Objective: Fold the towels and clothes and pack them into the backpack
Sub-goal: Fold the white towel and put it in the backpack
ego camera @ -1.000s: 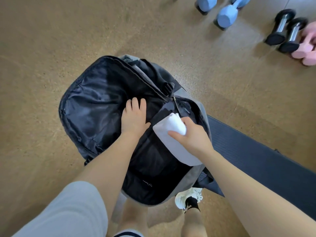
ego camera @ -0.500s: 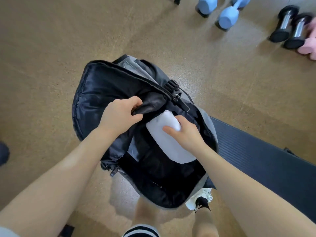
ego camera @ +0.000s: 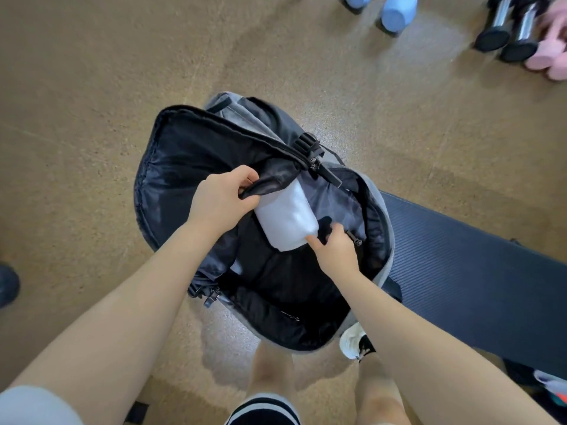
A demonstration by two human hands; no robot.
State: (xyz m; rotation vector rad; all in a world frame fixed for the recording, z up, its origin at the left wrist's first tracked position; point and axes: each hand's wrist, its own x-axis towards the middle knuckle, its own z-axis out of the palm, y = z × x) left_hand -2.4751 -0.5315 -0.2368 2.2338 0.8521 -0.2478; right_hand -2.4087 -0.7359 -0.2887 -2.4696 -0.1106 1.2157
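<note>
Both hands (ego camera: 222, 199) at open backpack (ego camera: 376, 210)

Backpack (ego camera: 379, 210) mouth open; white towel (ego camera: 285, 222) fills upper half.

The far end of the white towel (ego camera: 285, 220) is tucked under a black inner flap (ego camera: 271, 179) of the backpack (ego camera: 379, 210), so its full length cannot be seen. The right hand (ego camera: 336, 248) has its fingertips sunk in dark lining (what they touch is unclear). The left hand (ego camera: 222, 200) hides its fingertips in the flap's fold. The blue dumbbells (ego camera: 395, 10), the black dumbbells (ego camera: 506, 29) and a pink one (ego camera: 549, 53) are blurred and cut by the frame's edge. A dark shoe (ego camera: 7, 285) is cropped at the left edge.
</note>
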